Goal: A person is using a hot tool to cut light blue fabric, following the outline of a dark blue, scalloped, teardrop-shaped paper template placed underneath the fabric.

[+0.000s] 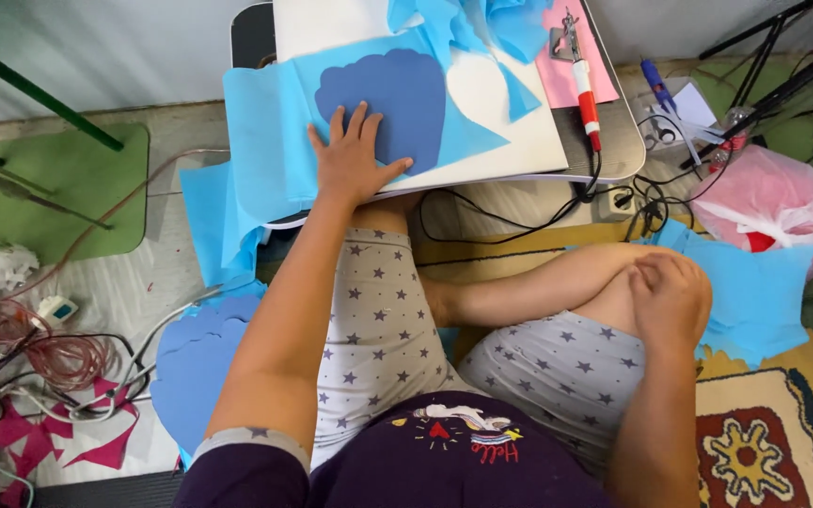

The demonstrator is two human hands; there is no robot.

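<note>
Blue paper (pixel 265 132) overhangs the board (pixel 519 141), its far part hidden under scraps. The dark shell shape (pixel 402 99), scalloped on top, lies flat on it. Left hand (pixel 350 160) rests open-fingered on the shape's lower edge. Right hand (pixel 670 296) cups the knee, empty.

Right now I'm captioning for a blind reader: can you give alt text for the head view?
Seen from above, a seated person's left hand presses flat on a dark blue scalloped cutout over light blue sheets on a small white table. The right hand rests on their knee. A red-and-white tool lies beside pink paper.
</note>
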